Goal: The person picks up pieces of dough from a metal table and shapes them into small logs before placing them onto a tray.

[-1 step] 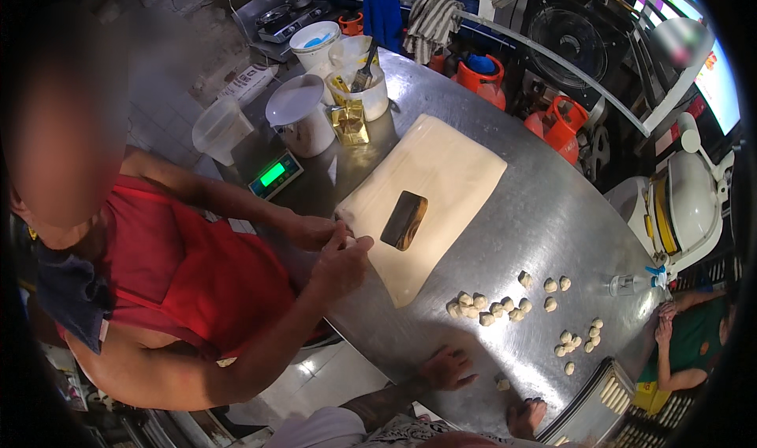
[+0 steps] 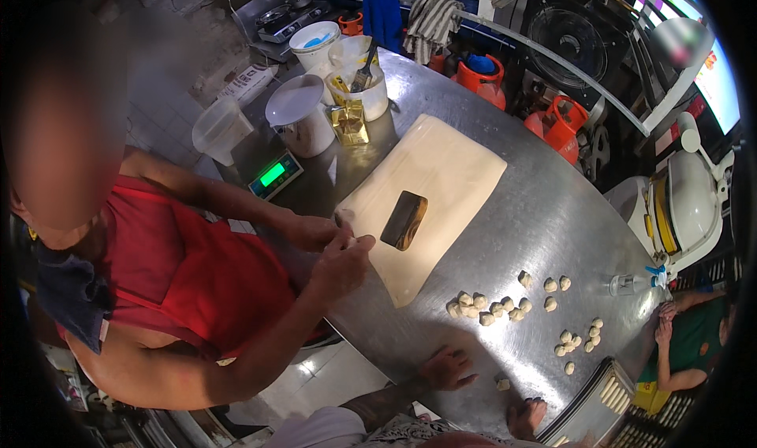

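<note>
Steel topped the bench [image 2: 544, 227], where the right hand [image 2: 527, 418] sat curled near the edge; whether it gripped anything could not be told. Just ahead, the left hand [image 2: 446, 368] rested with loose fingers, seemingly empty. Resting well there probably called for light palms, kept off the lone dough piece [image 2: 503, 385] lying between them. That piece looked pale and lumpy. Farther off lay clustered dough balls [image 2: 480, 300], cream and roughly round, then a smooth dough sheet [image 2: 453, 152] bearing a dark block [image 2: 404, 221].

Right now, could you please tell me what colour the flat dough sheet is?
The dough sheet is pale cream, seen best in the head view.
</note>
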`<control>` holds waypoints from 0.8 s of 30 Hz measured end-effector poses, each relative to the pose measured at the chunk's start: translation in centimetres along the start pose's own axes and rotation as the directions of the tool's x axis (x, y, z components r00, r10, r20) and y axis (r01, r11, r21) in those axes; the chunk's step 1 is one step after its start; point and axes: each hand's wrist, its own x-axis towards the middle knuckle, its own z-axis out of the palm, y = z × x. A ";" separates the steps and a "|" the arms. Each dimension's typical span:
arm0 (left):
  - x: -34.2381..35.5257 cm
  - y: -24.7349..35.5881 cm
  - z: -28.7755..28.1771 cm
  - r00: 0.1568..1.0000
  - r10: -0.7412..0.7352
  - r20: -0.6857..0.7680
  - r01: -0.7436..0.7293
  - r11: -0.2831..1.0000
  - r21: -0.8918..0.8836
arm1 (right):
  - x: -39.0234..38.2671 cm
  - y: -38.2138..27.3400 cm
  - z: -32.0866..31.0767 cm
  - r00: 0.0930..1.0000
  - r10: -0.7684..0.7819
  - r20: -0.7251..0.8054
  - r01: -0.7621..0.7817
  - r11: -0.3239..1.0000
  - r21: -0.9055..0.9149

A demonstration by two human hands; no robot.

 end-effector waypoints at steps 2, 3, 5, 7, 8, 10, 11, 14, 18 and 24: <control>-0.2 -0.2 0.7 0.998 0.017 -0.058 -0.017 1.000 0.004 | 0.1 0.9 0.2 0.999 -0.051 -0.008 0.051 0.998 0.024; -0.3 -0.3 1.0 0.998 0.027 -0.050 -0.028 1.000 -0.004 | -0.4 1.1 0.2 0.996 -0.088 -0.019 0.088 0.995 0.042; -0.2 -0.4 1.2 1.000 -0.004 -0.023 0.006 0.998 0.063 | -0.5 1.4 0.7 0.996 -0.081 -0.032 0.081 0.997 0.008; -0.1 -0.5 1.2 0.998 0.030 -0.058 -0.027 0.998 0.057 | -0.6 1.7 1.0 0.996 -0.080 -0.047 0.079 0.997 -0.023; -0.1 -0.6 1.0 0.994 0.062 -0.094 -0.057 0.997 0.057 | -0.6 1.8 1.1 0.999 -0.036 -0.016 0.036 0.999 -0.015; 0.1 -0.3 0.4 0.993 0.062 -0.102 -0.056 0.996 0.068 | -0.7 1.8 1.2 1.000 0.007 0.011 -0.007 1.000 -0.009; 0.2 -0.1 0.1 0.992 0.059 -0.108 -0.051 0.996 0.079 | -0.4 1.3 0.9 1.000 -0.003 0.019 0.004 0.999 -0.046; 0.1 0.2 -0.4 0.995 0.053 -0.080 -0.045 0.994 0.103 | 0.5 -0.3 -0.1 0.997 -0.069 -0.028 0.067 0.996 -0.065; -0.1 1.1 -0.5 0.981 0.046 -0.190 -0.017 0.988 0.156 | 0.2 -0.1 -0.1 0.981 -0.135 -0.139 0.131 0.991 -0.037; -0.1 0.7 -0.6 0.985 0.154 -0.077 -0.133 0.964 0.231 | -0.3 -0.1 0.0 0.977 -0.132 -0.166 0.138 0.990 0.028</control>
